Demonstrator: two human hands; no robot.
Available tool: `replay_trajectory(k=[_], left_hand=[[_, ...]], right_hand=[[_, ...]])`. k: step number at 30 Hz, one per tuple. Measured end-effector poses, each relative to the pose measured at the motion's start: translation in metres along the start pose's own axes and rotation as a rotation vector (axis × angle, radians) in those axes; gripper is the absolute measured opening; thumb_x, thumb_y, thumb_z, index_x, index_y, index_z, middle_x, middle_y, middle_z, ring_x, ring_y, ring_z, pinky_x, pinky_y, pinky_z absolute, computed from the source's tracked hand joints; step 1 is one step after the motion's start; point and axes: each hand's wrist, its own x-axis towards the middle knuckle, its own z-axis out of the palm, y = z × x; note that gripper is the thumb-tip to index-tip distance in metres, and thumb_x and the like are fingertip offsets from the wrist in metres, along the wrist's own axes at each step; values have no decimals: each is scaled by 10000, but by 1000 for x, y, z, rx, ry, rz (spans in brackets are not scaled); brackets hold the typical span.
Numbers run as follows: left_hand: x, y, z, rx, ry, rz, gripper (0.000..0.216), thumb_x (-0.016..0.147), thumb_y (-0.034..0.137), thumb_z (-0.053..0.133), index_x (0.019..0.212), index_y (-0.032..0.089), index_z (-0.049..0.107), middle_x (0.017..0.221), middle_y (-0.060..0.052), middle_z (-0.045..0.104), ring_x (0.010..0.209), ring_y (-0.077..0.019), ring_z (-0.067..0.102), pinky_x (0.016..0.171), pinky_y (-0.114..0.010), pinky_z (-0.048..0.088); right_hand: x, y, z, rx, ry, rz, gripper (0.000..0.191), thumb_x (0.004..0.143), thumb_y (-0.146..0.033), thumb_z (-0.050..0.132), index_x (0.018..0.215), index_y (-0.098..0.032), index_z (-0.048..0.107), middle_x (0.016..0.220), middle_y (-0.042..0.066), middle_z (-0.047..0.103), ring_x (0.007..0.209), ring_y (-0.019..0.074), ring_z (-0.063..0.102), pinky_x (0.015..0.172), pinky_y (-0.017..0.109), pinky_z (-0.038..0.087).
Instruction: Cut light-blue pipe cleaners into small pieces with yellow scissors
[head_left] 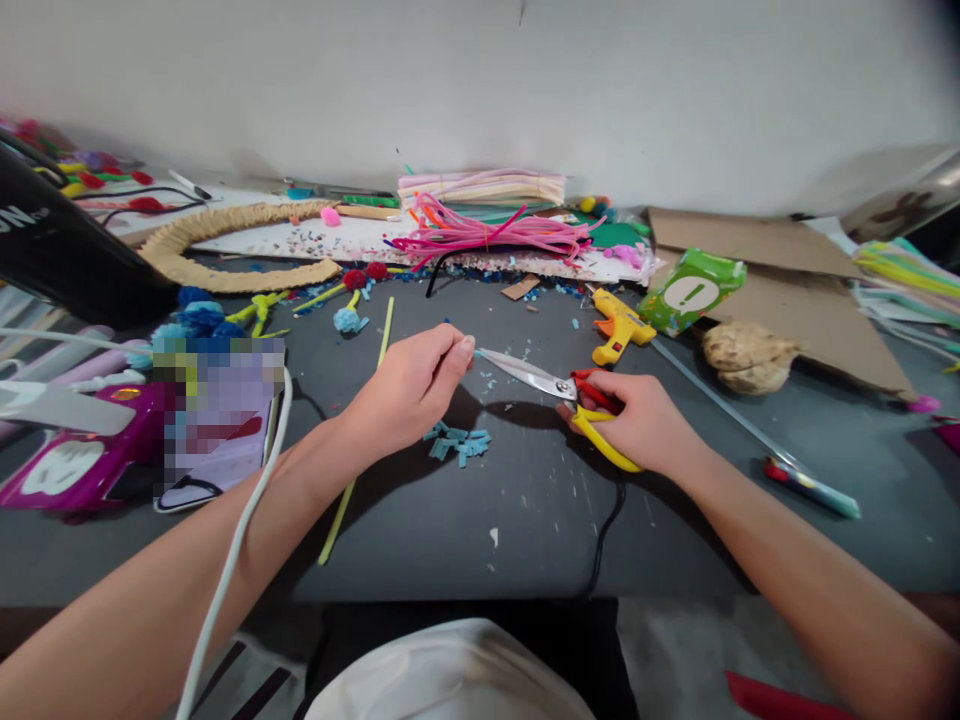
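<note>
My left hand (420, 385) is closed, thumb and fingertip pinching a tiny light-blue piece (478, 353) that barely shows. Right at those fingertips lie the tips of the scissors (525, 374), whose blades look nearly together. My right hand (637, 415) grips the scissors by their red and yellow handles. Below my left hand, a small pile of cut light-blue bits (460, 444) rests on the grey table (480, 540). A long yellow-green pipe cleaner (388, 330) passes under my left wrist.
A yellow glue gun (619, 328), green packet (694, 290) and brown dried pod (750, 357) stand to the right. Pink pipe cleaners (487, 235) lie at the back. Left are a wrapped ring (169, 250), dark tumbler (67, 235), phone (225, 430) and white cable (244, 530) across my forearm.
</note>
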Motion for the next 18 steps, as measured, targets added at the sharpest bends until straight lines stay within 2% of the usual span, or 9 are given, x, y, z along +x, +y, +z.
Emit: replay_trajectory(k=[9,14,18], left_hand=[[-1,-1,2,13,-4,-11,328,1014,352,364,805,170,540,643,16,495,576,-113,457,581,-270,345],[0,1,2,8,-3,-31,339,1016,353,357,782,173,523,617,27,455,558,-109,426,569,-272,331],[0,1,2,3,-7,-28,334,1016,350,358,784,172,521,619,28,453,558,-108,422,569,-271,330]], right_hand=[[0,-3,-3,-11,27,-14,324,739,-389,677,637,-196,437,606,-46,427,588,105,338,537,248,288],[-1,-5,-3,41,-14,0,234,716,-367,698,730,-201,534,651,-40,492,599,111,384,542,242,319],[-1,-4,-2,21,-10,-5,241,747,-407,669,734,-199,549,656,-27,516,602,119,401,542,251,312]])
